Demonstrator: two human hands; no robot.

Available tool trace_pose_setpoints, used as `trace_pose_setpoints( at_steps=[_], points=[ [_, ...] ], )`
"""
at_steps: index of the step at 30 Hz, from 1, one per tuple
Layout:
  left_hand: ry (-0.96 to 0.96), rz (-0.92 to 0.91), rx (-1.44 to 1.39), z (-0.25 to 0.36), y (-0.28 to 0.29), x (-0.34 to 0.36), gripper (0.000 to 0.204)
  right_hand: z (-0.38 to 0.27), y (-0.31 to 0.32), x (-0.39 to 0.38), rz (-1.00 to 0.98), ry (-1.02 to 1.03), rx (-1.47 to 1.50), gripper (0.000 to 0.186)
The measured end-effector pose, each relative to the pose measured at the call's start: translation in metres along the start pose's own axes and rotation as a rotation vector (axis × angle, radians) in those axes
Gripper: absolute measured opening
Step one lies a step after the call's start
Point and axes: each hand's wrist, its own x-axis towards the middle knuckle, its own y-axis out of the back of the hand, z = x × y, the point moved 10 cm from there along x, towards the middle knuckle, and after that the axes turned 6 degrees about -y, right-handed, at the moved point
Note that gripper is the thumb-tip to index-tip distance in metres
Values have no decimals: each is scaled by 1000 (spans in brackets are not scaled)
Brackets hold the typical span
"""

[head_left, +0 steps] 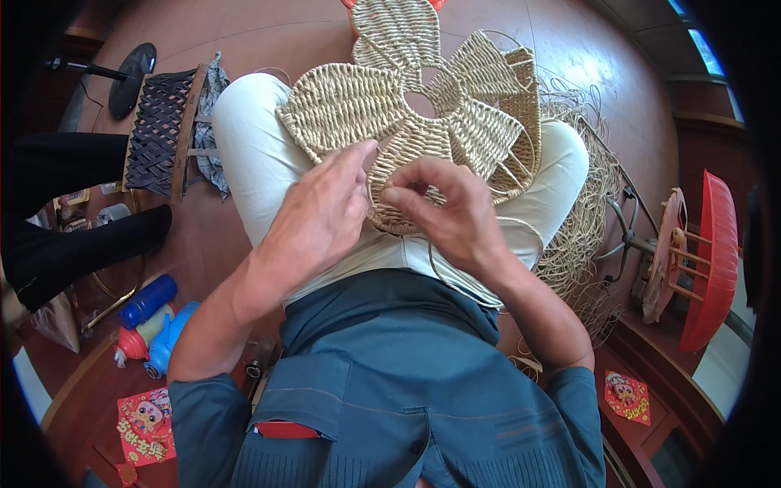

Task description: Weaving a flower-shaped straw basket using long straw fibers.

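A flower-shaped woven straw piece [350,106] with several petals round an open ring lies across my lap and knees. My left hand [321,203] is closed at the edge of the nearest petal [411,146], its fingers close together; its thumb side faces up and some fingertips are hidden. Over the same petal, my right hand [455,211] makes a pinch with thumb and forefinger. The tip of what it pinches is hardly visible; a thin straw cord [443,281] loops out below this hand and past the wrist. Bare wire ribs [512,171] show beside the right-hand petal.
A large tangle of straw cord [578,220] spreads on the floor to my right, near a red round-topped stool [708,260] lying on its side. Left of my knee stands a woven-strap chair [163,130]. Blue bottles [150,301] lie lower left. Another person's dark-clothed leg [89,244] reaches in.
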Motion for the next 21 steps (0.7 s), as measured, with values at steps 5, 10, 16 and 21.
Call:
trace_pose_setpoints(
  at_steps=[5, 10, 16, 21],
  points=[
    [285, -248, -491, 8, -16, 0, 20, -1, 45, 12, -113, -81, 820, 21],
    [527, -130, -698, -79, 28, -44, 22, 54, 163, 20, 72, -19, 1233, 24],
    [665, 532, -680, -185, 150, -118, 23, 72, 113, -11, 218, -221, 568, 21],
    [710, 582, -699, -202, 158, -130, 24, 52, 64, -35, 181, -129, 305, 15]
  ],
)
